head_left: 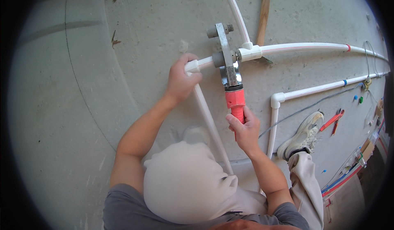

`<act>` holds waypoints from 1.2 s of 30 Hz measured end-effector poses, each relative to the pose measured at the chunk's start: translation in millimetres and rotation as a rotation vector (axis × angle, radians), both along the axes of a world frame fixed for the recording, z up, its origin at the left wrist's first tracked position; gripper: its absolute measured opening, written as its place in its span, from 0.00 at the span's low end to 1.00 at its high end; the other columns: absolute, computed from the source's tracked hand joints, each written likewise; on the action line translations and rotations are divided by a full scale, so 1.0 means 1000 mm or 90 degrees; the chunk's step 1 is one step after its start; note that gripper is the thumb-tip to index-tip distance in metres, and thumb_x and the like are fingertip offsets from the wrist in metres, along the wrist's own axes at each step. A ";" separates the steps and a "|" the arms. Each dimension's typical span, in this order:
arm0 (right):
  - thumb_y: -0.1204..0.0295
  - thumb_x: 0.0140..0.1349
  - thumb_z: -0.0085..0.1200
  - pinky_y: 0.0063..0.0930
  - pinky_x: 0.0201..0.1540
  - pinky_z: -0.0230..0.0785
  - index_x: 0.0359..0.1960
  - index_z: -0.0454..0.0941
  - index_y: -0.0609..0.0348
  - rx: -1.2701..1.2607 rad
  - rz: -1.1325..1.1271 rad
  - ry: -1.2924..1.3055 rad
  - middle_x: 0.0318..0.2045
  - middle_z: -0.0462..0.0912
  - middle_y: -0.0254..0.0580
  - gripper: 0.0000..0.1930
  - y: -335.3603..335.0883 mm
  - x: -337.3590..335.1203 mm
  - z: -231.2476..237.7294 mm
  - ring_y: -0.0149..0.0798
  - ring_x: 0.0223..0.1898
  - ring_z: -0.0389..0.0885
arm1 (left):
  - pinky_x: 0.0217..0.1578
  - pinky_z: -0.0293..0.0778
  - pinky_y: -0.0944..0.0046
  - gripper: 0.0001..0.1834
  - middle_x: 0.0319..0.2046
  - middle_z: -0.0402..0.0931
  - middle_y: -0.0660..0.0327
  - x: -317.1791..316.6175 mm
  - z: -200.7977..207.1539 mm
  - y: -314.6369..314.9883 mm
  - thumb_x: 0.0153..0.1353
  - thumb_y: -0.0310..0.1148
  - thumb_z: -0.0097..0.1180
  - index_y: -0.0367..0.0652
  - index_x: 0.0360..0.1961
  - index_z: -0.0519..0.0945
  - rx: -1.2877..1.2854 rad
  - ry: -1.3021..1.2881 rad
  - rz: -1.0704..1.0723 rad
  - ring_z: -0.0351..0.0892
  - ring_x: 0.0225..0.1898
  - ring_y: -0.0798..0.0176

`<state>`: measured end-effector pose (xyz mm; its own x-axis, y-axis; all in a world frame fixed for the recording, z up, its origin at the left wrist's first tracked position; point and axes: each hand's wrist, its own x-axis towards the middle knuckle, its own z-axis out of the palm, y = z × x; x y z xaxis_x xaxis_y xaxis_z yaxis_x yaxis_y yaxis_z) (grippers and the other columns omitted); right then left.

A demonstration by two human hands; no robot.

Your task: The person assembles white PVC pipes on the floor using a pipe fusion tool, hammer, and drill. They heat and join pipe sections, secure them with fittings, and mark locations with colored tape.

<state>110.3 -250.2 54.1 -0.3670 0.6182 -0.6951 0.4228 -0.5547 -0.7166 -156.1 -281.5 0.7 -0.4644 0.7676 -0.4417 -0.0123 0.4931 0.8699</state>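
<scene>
On a grey concrete floor (152, 20), I crouched over white plastic piping, in what I judged to be the heating of a joint. My left hand (180, 80), a little blurred, was closed around a white elbow (192, 67) left of centre, the fingers wrapped tight. From it a short pipe stub (206, 63) pointed right into or against a grey socket on the tool's upright metal plate (225, 45); a longer pipe (211, 125) ran from the elbow toward my near side. My right hand (245, 129) was curled around the handle of the red heating tool (235, 99), thumb and fingers closed on it. On the plate's right side, a white tee (249, 52) sat at the opposite die; I could not tell how deeply they met. One pipe led far from the tee, another right. I judged the next move called for a straight, steady pull, without twisting.
</scene>
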 end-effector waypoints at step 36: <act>0.69 0.69 0.69 0.23 0.29 0.70 0.45 0.81 0.64 0.001 0.041 -0.020 0.28 0.79 0.30 0.12 0.008 0.003 0.002 0.23 0.26 0.76 | 0.17 0.80 0.60 0.09 0.34 0.85 0.47 -0.017 -0.039 0.013 0.69 0.34 0.57 0.40 0.34 0.77 0.119 -0.511 0.142 0.81 0.19 0.57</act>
